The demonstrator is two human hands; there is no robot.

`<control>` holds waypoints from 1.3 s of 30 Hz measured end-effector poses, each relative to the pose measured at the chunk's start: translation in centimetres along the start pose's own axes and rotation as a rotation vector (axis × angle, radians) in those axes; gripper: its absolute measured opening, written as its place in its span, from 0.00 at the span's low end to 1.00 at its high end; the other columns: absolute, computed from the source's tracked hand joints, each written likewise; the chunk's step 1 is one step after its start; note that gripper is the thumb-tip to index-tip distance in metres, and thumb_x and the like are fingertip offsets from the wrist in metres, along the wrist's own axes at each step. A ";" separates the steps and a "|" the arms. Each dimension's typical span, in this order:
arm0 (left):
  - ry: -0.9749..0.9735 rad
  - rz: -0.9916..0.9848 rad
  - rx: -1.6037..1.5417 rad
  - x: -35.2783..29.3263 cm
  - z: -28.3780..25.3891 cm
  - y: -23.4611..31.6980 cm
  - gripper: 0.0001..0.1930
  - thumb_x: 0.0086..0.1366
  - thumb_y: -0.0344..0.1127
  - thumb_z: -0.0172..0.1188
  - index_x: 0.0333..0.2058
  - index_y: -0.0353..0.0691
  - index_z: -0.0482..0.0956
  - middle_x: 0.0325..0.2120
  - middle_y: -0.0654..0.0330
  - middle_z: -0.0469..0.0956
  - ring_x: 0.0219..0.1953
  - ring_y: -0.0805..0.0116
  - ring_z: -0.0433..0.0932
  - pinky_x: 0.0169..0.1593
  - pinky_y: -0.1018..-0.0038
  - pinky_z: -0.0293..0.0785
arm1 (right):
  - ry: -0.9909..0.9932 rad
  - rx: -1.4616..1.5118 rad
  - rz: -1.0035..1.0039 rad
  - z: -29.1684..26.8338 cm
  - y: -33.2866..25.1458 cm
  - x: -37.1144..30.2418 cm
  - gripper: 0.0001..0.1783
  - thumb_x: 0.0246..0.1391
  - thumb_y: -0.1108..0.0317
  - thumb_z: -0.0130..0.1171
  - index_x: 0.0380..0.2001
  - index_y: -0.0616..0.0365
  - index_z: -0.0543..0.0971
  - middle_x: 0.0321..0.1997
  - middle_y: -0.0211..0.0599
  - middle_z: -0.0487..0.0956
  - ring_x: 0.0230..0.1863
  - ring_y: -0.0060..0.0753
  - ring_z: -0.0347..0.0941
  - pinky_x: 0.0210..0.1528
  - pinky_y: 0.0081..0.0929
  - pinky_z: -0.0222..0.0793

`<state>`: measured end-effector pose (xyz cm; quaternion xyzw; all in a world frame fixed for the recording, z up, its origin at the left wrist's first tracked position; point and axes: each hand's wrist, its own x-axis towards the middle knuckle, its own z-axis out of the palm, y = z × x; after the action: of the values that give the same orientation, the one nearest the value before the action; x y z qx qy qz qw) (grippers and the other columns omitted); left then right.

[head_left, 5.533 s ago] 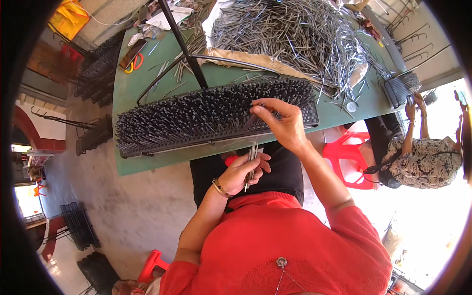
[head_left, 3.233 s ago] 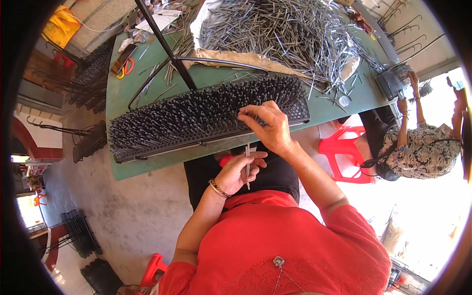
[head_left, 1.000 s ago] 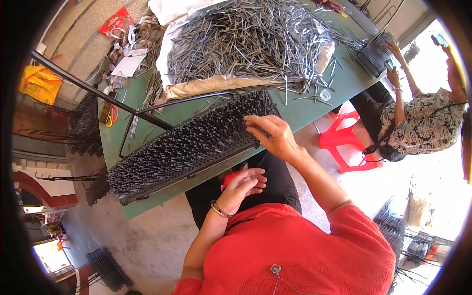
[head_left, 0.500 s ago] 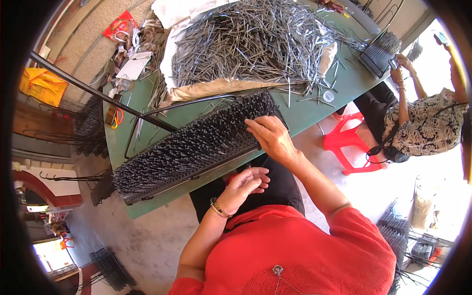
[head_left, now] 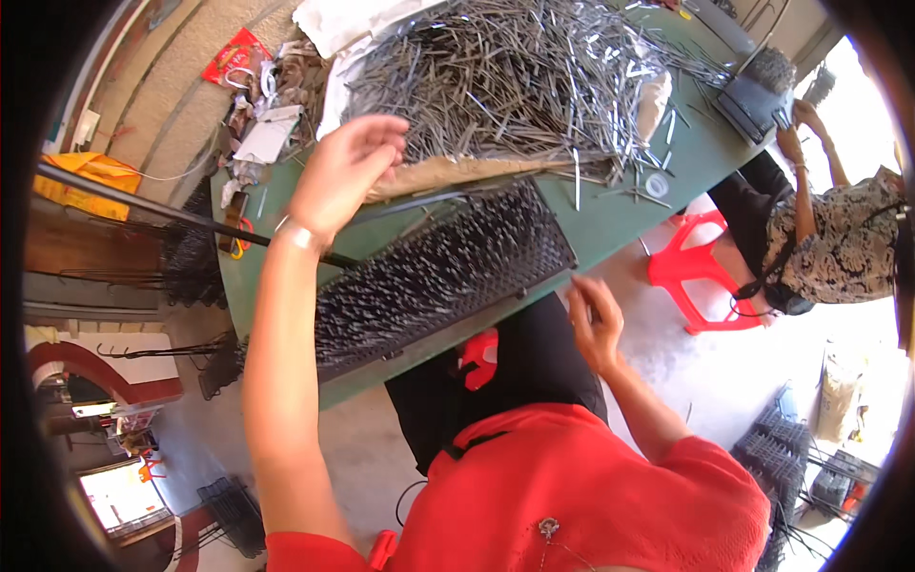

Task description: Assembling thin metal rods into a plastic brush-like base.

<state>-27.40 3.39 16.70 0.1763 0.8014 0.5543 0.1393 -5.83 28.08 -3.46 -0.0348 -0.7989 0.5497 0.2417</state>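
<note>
A long black perforated rack [head_left: 562, 255], packed with many thin dark upright strips [head_left: 429, 267], lies slantwise near the table's front edge. My left hand [head_left: 345, 172] is raised above the rack's far side, beside the front left of a heap of thin grey metal strips [head_left: 486, 86]. Its fingers are loosely bent, the thumb is apart, and I see nothing between them. My right hand [head_left: 596, 322], somewhat blurred, hovers off the rack's right front corner. Its thumb and fingers are apart, with nothing visible in them. My left forearm hides the rack's left end.
The heap lies on pale sheeting [head_left: 419, 177] on a green table [head_left: 620, 210]. A dark rod crosses behind my left forearm. Orange-handled scissors [head_left: 242, 240] lie at the left. At right, another person handles a smaller rack [head_left: 758, 95] near a red stool [head_left: 691, 267].
My left hand has risen from in front of the rack to beside the heap. My right hand has left the strips and drawn back toward me, off the rack's right corner.
</note>
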 end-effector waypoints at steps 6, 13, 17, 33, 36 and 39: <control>-0.355 0.049 1.444 13.9 -1.9 -10.7 0.29 0.46 0.19 0.58 0.51 0.38 0.70 0.49 0.50 0.72 0.52 0.52 0.71 0.56 0.64 0.68 | -0.105 0.124 0.366 1.4 1.4 -5.6 0.11 0.58 0.76 0.54 0.44 0.63 0.75 0.28 0.29 0.71 0.22 0.16 0.67 0.23 0.14 0.63; -0.758 0.244 1.562 17.1 0.3 -15.4 0.63 0.26 0.32 0.78 0.64 0.50 0.50 0.62 0.57 0.57 0.64 0.60 0.56 0.64 0.60 0.53 | -0.021 0.210 0.486 2.1 2.4 -3.4 0.10 0.57 0.77 0.55 0.42 0.65 0.76 0.27 0.31 0.70 0.21 0.17 0.67 0.23 0.16 0.62; -0.838 0.179 1.528 17.5 0.6 -14.7 0.58 0.24 0.38 0.78 0.59 0.42 0.55 0.54 0.54 0.62 0.61 0.57 0.59 0.64 0.60 0.52 | -0.016 0.218 0.514 2.9 4.1 -2.8 0.07 0.56 0.77 0.56 0.38 0.65 0.76 0.26 0.31 0.70 0.22 0.18 0.66 0.24 0.17 0.61; -0.570 0.450 1.357 17.5 -1.1 -16.3 0.47 0.28 0.40 0.74 0.53 0.40 0.64 0.47 0.53 0.65 0.54 0.54 0.64 0.59 0.62 0.58 | -0.053 0.294 0.605 4.1 4.5 -3.1 0.02 0.58 0.76 0.54 0.31 0.62 0.73 0.24 0.29 0.73 0.23 0.17 0.69 0.25 0.17 0.65; -0.645 0.482 1.324 17.6 -1.3 -17.1 0.45 0.29 0.40 0.74 0.51 0.39 0.65 0.46 0.52 0.66 0.53 0.53 0.64 0.58 0.63 0.59 | -0.055 0.317 0.622 4.4 4.4 -3.2 0.02 0.58 0.76 0.53 0.32 0.62 0.72 0.24 0.30 0.74 0.23 0.18 0.69 0.25 0.17 0.67; -0.660 0.381 1.307 17.7 0.1 -16.5 0.46 0.31 0.40 0.74 0.53 0.37 0.63 0.45 0.50 0.67 0.51 0.52 0.66 0.57 0.64 0.60 | -0.025 0.347 0.647 4.3 4.5 -3.2 0.01 0.59 0.76 0.52 0.33 0.62 0.72 0.24 0.31 0.75 0.23 0.19 0.70 0.25 0.17 0.67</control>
<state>-45.36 5.91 0.72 0.5153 0.8393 -0.1009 0.1412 -5.78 25.08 -9.81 -0.2376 -0.6441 0.7256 0.0479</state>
